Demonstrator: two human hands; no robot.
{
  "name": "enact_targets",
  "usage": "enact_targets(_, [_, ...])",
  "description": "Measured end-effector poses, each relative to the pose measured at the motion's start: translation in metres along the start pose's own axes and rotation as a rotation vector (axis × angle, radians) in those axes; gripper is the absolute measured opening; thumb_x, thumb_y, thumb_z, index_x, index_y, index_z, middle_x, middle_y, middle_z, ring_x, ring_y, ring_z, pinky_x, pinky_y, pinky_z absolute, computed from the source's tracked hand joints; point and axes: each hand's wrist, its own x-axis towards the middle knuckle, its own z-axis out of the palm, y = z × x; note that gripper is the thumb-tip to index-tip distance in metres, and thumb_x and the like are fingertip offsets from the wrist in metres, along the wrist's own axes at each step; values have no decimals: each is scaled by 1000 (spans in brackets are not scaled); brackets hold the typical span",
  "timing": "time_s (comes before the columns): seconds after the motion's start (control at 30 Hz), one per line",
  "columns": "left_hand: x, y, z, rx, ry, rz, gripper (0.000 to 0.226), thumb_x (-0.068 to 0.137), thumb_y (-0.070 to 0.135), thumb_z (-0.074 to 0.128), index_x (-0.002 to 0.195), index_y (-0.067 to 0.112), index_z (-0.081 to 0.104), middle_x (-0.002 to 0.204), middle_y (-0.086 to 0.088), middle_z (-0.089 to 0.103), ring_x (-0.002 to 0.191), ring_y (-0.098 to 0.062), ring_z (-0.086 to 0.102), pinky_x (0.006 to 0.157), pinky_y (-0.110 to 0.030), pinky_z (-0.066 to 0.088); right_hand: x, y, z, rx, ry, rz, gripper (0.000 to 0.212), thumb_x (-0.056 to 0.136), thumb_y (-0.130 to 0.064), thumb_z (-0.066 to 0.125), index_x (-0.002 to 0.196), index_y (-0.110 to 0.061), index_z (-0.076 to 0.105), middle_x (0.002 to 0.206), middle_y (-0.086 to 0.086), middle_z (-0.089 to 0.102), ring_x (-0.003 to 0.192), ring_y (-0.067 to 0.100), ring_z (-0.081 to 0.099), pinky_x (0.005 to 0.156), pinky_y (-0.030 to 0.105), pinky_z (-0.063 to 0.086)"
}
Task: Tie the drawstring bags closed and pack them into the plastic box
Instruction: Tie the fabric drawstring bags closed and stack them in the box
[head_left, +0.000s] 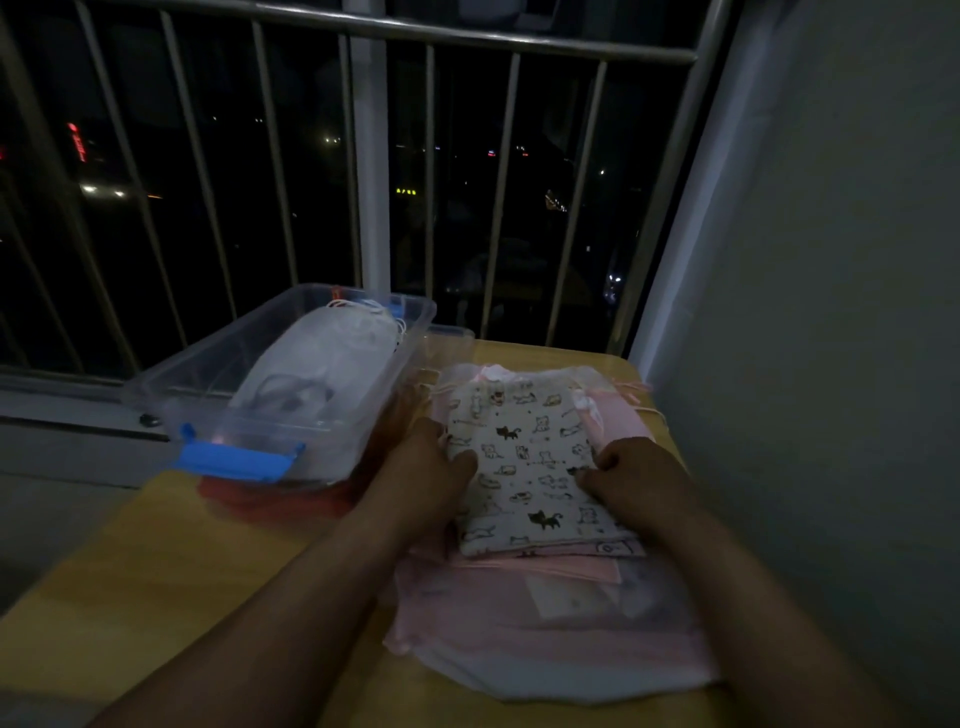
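Atop pink fabric bags (524, 629), the left hand (432, 467) and right hand (640, 479) grip opposite edges of a cream cat-print drawstring bag (531, 470). A clear plastic box (208, 371) stands left.

Both my bare forearms reach forward from the lower edge, angling slightly inward. The left grip (434, 467) lays its thumb over the left edge of the cat-print bag (524, 467), with its fingers stretched ahead and blurred (whether they tuck beneath, I can't tell). The right grip (636, 480) is curled at the knuckles, thumb and fingertips pinching the bag's right edge.
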Motion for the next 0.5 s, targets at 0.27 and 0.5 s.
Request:
enact_targets(0.27, [4,-8,-2,-24,-15,-2,54,101,32,59,147,9,41,135,-10,61,117,-25,61,94,-32,49,-8,-12,-14,448,-42,50,26,102,-38,59,93,-14,67,91,4,71,80,21,68,66,30,51])
enact_targets(0.5, [7,-9,-1,-10,16,6,56,99,30,63,146,7,43,133,-11,61,118,-27,60,101,-37,50,-18,-16,-13,982,-264,144,18,102,-10,58,115,-2,67,75,8,74,43,12,63,38,19,44])
